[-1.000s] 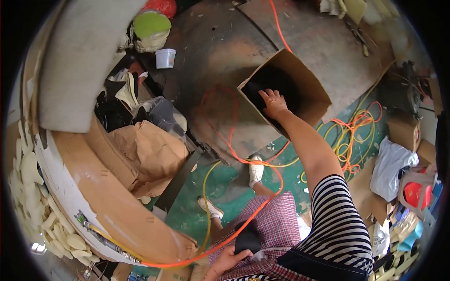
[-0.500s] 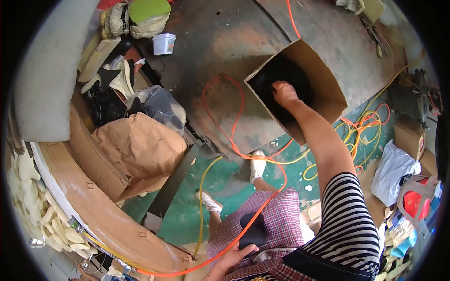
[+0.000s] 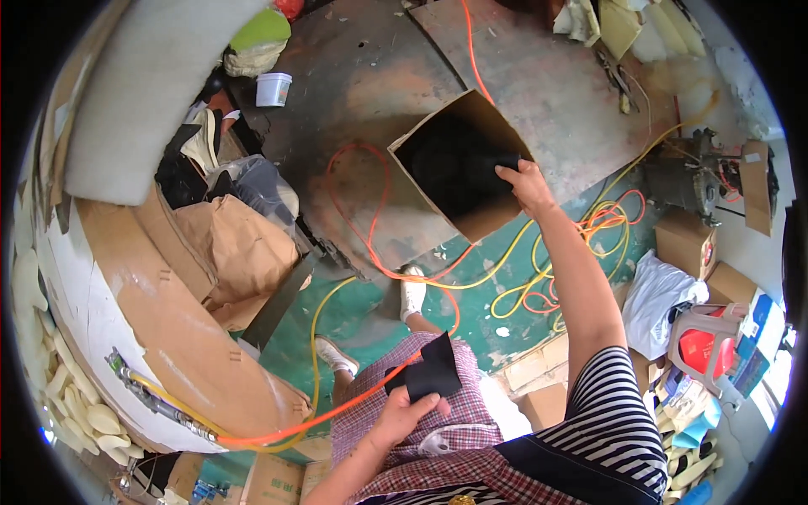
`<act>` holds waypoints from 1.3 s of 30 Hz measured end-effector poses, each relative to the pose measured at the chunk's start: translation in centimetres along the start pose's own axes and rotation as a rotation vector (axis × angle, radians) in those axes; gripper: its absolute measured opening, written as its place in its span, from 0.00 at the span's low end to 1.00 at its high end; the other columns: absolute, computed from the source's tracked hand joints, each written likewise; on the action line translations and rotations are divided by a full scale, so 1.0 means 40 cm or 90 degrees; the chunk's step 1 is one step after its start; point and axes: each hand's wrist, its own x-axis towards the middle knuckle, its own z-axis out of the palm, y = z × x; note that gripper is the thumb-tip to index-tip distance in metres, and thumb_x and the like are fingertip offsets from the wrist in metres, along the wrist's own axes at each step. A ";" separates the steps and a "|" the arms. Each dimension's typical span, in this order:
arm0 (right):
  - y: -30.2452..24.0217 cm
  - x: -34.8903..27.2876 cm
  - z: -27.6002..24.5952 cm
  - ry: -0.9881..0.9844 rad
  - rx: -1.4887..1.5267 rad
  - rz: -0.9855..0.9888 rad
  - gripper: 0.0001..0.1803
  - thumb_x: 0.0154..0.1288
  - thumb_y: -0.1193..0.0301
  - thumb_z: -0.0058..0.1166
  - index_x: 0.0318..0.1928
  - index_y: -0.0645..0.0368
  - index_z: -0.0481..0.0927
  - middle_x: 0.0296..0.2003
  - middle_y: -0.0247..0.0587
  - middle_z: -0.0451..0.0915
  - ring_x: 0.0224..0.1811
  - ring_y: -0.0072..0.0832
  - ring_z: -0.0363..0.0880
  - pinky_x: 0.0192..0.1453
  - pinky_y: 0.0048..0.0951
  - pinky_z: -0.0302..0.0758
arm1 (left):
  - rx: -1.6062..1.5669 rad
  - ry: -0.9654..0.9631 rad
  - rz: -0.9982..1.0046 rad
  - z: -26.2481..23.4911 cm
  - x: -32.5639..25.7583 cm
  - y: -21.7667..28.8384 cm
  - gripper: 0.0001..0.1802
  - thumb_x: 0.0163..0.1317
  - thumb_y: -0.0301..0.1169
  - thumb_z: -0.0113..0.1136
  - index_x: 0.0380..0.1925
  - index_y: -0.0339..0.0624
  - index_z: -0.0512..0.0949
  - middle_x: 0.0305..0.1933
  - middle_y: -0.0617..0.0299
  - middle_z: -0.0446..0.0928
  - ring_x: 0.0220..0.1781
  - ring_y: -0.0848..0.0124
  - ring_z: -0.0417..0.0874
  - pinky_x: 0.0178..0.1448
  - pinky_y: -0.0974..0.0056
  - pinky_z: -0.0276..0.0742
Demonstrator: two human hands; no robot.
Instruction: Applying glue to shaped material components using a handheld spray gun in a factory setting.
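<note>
Since the earlier frames, the right hand (image 3: pixel 528 183) has been drawn back from deep inside the cardboard box (image 3: pixel 461 168) to its near right edge, and the box now sits higher and nearer the middle of the head view.

Seen from the head camera, the open brown box lies tilted on the floor, its dark inside turned toward the viewer. The right hand's grip is closed on a dark piece (image 3: pixel 503 162) at the box's rim; whether the piece is loose cloth or part of the lining cannot be told. The arm is stretched out far ahead.

Close to the body, the left hand (image 3: pixel 404 418) is held over a checked lap, its grip closed around a black fabric piece (image 3: pixel 431 370) that stands up between fingers and thumb. An orange hose (image 3: pixel 362 244) is looped on the floor left of the box and runs back under the fabric piece toward the near left. Yellow and orange cables (image 3: pixel 581 252) are coiled to the right of the arm. A white bucket (image 3: pixel 273 88) stands far left, and crumpled brown paper (image 3: pixel 240 244) lies at the left.
</note>
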 end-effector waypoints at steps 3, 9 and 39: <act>-0.057 -0.073 -0.035 -0.009 -0.052 -0.035 0.13 0.61 0.73 0.56 0.45 0.66 0.79 0.37 0.35 0.81 0.38 0.23 0.78 0.46 0.28 0.76 | -0.071 0.047 0.070 0.053 0.034 0.059 0.12 0.65 0.25 0.51 0.46 0.33 0.75 0.34 0.59 0.80 0.37 0.71 0.80 0.48 0.64 0.75; -0.228 -0.369 0.050 -0.042 -0.237 -0.094 0.16 0.61 0.68 0.59 0.46 0.64 0.79 0.35 0.32 0.82 0.37 0.21 0.77 0.44 0.27 0.75 | -0.364 0.017 0.125 0.120 0.130 0.194 0.18 0.68 0.36 0.49 0.52 0.35 0.70 0.46 0.50 0.78 0.40 0.62 0.81 0.52 0.56 0.77; 0.168 0.114 0.037 -0.032 -0.911 -0.388 0.12 0.64 0.66 0.49 0.44 0.59 0.78 0.41 0.51 0.80 0.45 0.47 0.78 0.51 0.41 0.75 | -0.299 0.046 0.007 -0.021 -0.014 -0.070 0.25 0.54 0.15 0.57 0.55 0.37 0.71 0.51 0.59 0.77 0.51 0.67 0.79 0.55 0.63 0.76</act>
